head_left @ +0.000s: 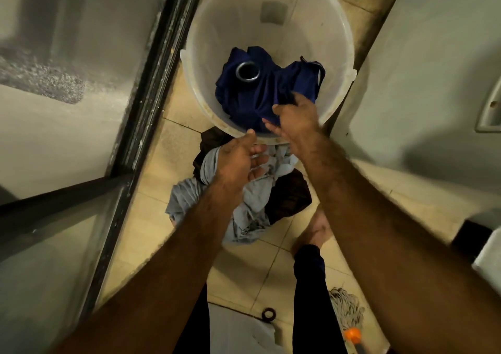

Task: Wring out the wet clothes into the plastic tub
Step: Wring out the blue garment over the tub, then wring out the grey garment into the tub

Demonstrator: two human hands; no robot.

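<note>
Underfoot, a tiled floor (pixel 252 272) is seen, hemmed between a dark-framed glass partition (pixel 151 82) on the left and a pale wall on the right. The translucent plastic tub (pixel 311 28) is set on the tiles just ahead of the person, presumably so that wrung water and finished pieces can be dropped straight in. A heap of wet clothes (pixel 189 193), grey cloth tangled with a dark piece, is left on the floor against the tub's near rim, within easy reach of both arms. A blue garment (pixel 252 99) is bunched in the bottom of the tub, toward the near side, and a small metal cup (pixel 248 72) is lodged upright in its folds. That piece is judged to be dealt with, while the heap is not yet wrung.

The right hand (pixel 295 112) is held over the near rim above the blue garment, fingers spread and clamped on nothing; whether the cloth is touched cannot be told. The left hand (pixel 238 161) is poised over the grey cloth, palm turned inward, fingers straight and slightly apart, nothing gripped, as if the next piece is to be gathered. A bare foot (pixel 314 231) is planted beside the heap, and a mop head (pixel 347 307) is left lying behind it
</note>
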